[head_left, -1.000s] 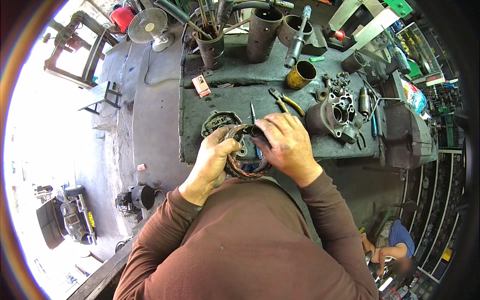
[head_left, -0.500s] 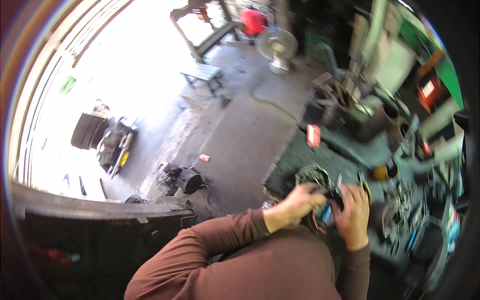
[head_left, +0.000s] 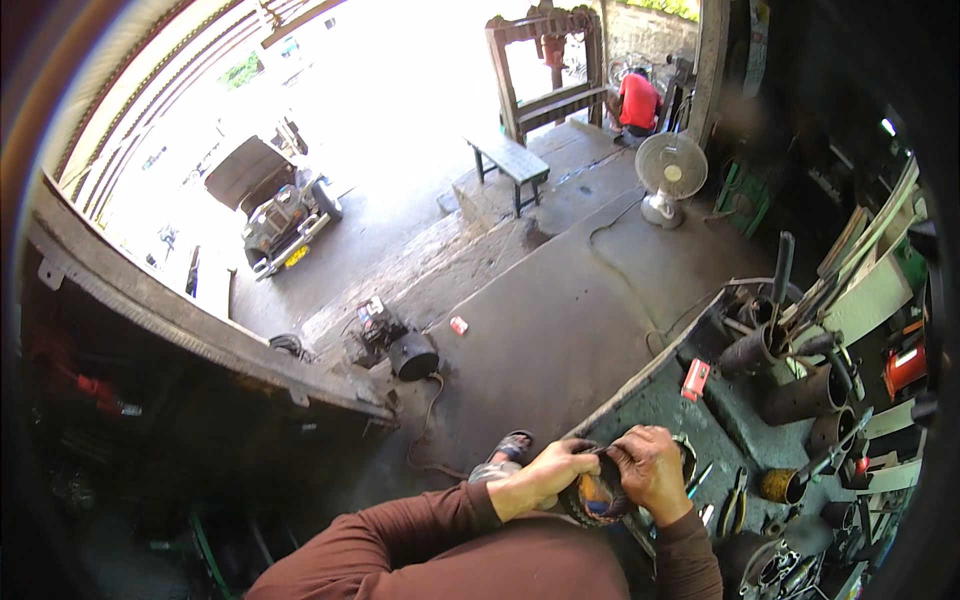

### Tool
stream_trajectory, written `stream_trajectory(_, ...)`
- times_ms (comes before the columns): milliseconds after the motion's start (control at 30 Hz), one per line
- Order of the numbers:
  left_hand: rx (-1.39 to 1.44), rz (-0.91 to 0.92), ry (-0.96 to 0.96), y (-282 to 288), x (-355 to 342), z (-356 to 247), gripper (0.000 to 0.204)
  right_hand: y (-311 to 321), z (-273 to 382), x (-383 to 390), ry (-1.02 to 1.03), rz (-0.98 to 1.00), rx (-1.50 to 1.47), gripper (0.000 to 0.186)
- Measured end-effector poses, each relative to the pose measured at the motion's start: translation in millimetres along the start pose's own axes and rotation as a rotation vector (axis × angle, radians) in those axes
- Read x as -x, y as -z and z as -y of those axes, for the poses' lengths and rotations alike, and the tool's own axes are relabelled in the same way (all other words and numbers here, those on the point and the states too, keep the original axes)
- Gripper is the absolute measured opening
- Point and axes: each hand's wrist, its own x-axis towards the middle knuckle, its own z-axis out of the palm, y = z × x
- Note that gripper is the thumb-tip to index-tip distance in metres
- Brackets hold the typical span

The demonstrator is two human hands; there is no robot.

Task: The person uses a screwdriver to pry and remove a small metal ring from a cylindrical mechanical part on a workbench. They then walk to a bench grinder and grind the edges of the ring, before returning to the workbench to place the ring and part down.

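At the bench's near edge I hold a dark ring-shaped part [head_left: 598, 508] with orange and some blue showing inside. My left hand [head_left: 548, 472] pinches its upper left rim with thumb and fingers. On the upper right rim, my right hand [head_left: 652, 472] is closed with its fingers bent and pressed to the part. The tips of both hands almost meet at the top. Just right of my right hand lies a pair of pliers [head_left: 736, 500] with dark and yellow handles. What exactly the ring part is, I cannot tell.
A red-and-white packet [head_left: 695, 379] lies on the dark workbench [head_left: 632, 403]. Metal pipes [head_left: 803, 393] and a yellow cylinder [head_left: 780, 486] stand to the right. Beyond are a fan [head_left: 671, 168], a low bench [head_left: 512, 160], a motor-like machine [head_left: 412, 356] and a crouching person in red [head_left: 640, 102].
My view has swung, so the fan, packet and low bench sit farther right and lower. Both hands, still together, appear lower, and the orange inside the ring part now shows.
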Motion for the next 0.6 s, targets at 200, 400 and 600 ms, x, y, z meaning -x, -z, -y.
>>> stream_trajectory(200,0.119,-0.02,0.076,98.1,-22.7,-55.0,0.033,-48.0,-2.5,-62.1,-0.301,-0.23,-0.228,0.071)
stream_trajectory(400,0.25,-0.234,0.065,229.8,-50.4,-148.1,0.03,-81.4,-18.3,-142.0,-0.658,-0.586,-0.727,0.031)
stream_trajectory(600,0.323,-0.339,-0.086,316.9,-87.5,-224.8,0.026,39.7,43.7,-284.2,-0.027,-0.758,-0.125,0.018)
